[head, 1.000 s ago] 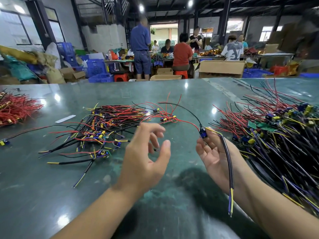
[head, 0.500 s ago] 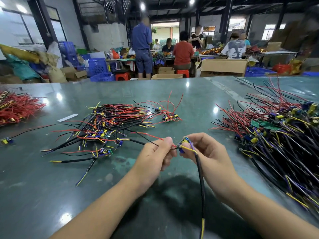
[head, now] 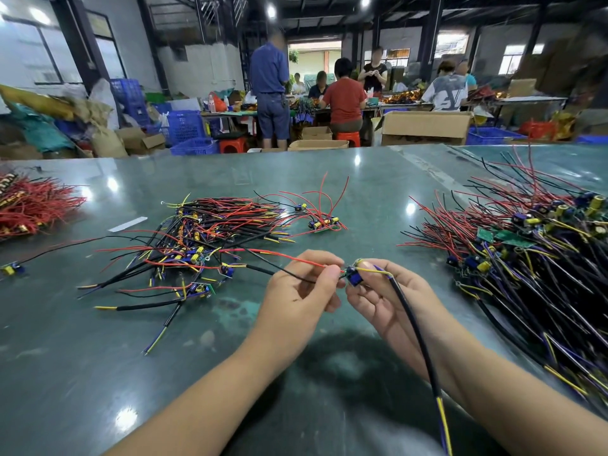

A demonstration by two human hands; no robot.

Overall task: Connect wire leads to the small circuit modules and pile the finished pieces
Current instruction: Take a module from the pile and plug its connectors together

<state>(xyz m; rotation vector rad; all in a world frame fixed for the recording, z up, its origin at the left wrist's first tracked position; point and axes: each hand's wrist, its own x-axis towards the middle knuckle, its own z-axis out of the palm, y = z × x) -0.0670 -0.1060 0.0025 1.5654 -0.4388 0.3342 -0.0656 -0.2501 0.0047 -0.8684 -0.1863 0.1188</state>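
A small blue circuit module (head: 353,277) sits between my two hands above the green table (head: 98,357). My right hand (head: 391,297) pinches the module, and a black sheathed cable (head: 416,330) with yellow and blue ends hangs from it toward me. My left hand (head: 301,291) pinches the red and black wire leads (head: 296,260) right at the module's left side. A pile of wired modules (head: 204,241) lies left of centre. A larger heap of modules and cables (head: 526,258) lies on the right.
A bundle of red wires (head: 29,205) lies at the far left edge. One loose module (head: 11,268) sits near it, and a small cluster of modules (head: 324,222) lies beyond my hands. Several people work at tables beyond, among cardboard boxes (head: 426,126) and blue crates (head: 186,126).
My left hand, open a second ago, has closed on the red and black leads. My right hand brought the module down and left until both hands meet at it.
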